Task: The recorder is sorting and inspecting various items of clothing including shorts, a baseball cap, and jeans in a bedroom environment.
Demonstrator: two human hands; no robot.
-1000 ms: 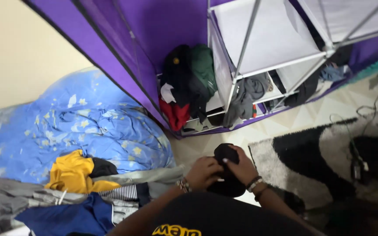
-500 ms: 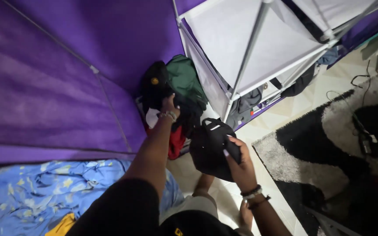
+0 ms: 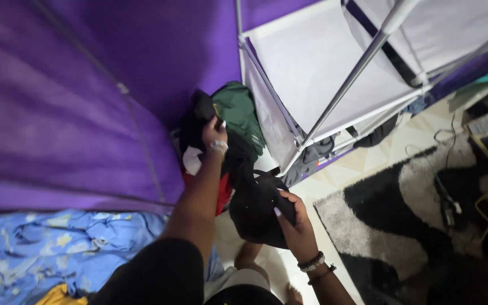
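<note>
Black cap (image 3: 258, 206): dark fabric, rounded crown, a small strap loop at its upper edge; held low in front of the purple fabric wardrobe (image 3: 86, 101), just beside the pile of clothes (image 3: 230, 130) on the wardrobe floor. Pile holds black, green, red and white pieces; individual garments hard to separate in the shadow. Cap's brim not clearly visible; its lower edge is covered by the right hand (image 3: 295, 223). Right hand: fingers closed on the cap, thumb across the crown. Left hand (image 3: 213, 133): reaches into the pile, fingers curled on dark cloth at the top; cannot tell whether it grips or only presses.
</note>
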